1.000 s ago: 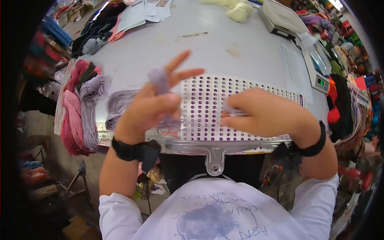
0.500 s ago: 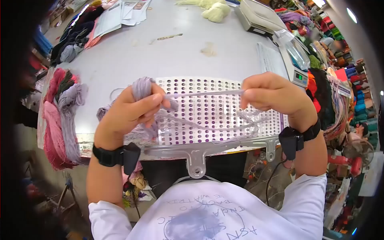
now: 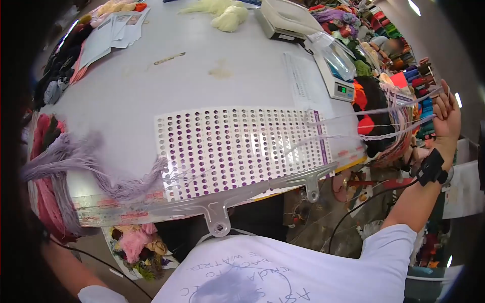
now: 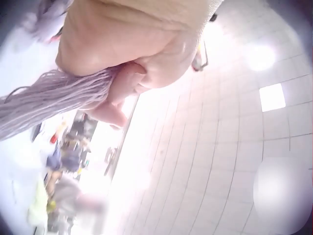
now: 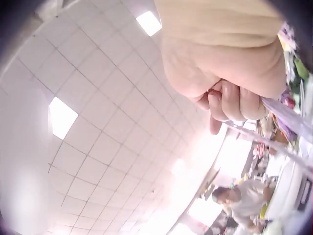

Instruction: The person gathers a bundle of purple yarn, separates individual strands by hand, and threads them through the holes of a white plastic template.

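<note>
From my head view, my right hand (image 3: 446, 117) has swung far out, its grip drawing thin lilac yarn strands (image 3: 374, 123) taut across the white perforated sample card (image 3: 237, 146) on the surface (image 3: 202, 76). Left wrist: my left hand (image 4: 132, 49) fists the lilac yarn bundle (image 4: 44, 100). Right wrist: fingers curled closed on strands.

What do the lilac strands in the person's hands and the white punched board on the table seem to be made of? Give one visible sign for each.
Lilac strands: probably a soft spun yarn, matte, since many thin fuzzy threads fan out and sag; the left hand grips a bundle, the right hand pulls a few taut.
Punched board: likely stiff card or plastic, smooth white, lying flat with neat rows of round holes.
</note>
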Available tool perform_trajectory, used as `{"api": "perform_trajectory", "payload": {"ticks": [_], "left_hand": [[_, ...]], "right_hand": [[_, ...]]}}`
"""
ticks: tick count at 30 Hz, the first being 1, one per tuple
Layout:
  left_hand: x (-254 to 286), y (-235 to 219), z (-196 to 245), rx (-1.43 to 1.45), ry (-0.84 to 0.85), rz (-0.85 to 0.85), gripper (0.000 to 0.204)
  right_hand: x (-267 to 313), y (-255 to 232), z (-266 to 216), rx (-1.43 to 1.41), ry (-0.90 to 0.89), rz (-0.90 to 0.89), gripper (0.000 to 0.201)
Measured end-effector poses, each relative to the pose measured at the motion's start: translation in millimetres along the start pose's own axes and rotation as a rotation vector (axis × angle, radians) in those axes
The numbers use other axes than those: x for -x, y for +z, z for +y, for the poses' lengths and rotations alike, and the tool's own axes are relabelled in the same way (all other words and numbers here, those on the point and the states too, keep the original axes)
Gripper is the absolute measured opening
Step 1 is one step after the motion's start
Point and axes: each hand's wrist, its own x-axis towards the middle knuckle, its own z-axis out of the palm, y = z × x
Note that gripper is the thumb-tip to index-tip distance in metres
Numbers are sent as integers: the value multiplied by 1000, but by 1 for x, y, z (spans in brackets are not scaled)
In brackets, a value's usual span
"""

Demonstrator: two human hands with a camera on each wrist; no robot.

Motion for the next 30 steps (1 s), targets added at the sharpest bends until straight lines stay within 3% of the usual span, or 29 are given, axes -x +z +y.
{"api": "perform_trajectory", "payload": {"ticks": [3, 6, 7, 8, 9, 10, 14, 18, 22, 25, 27, 28, 30], "left_hand": [[11, 38, -50, 87, -76, -22, 19], [-6, -9, -130, -807, 256, -596, 53], [-14, -33, -146, -552, -21, -329, 55], [-4, -25, -194, -447, -178, -355, 48], [17, 27, -239, -676, -227, -145, 38], [16, 37, -259, -567, -507, -171, 39], [28, 62, -326, -946, -486, -74, 38], [21, 75, -357, -1062, -473, -33, 37], [5, 74, -372, -1122, -524, -132, 30], [-2, 73, -379, -1130, -548, -191, 25], [-3, 76, -378, -1047, -582, -162, 22], [-3, 77, -378, -1050, -589, -161, 22], [-4, 78, -378, -1078, -566, -175, 20]], "right_hand": [[33, 93, 23, 111, -14, -23, 36], [55, 172, 102, 113, 195, -242, 33], [69, 203, 137, 62, 249, -344, 31], [86, 236, 171, 17, 296, -443, 29], [102, 268, 198, 32, 379, -514, 28], [116, 299, 219, 38, 460, -563, 26], [147, 385, 299, 112, 535, -643, 20], [151, 413, 335, 197, 434, -601, 19], [155, 418, 344, 256, 464, -535, 17], [156, 422, 347, 261, 393, -484, 15], [162, 422, 347, 392, 233, -475, 12], [166, 421, 346, 390, 241, -473, 12], [177, 419, 344, 525, -213, -427, 12]]}}
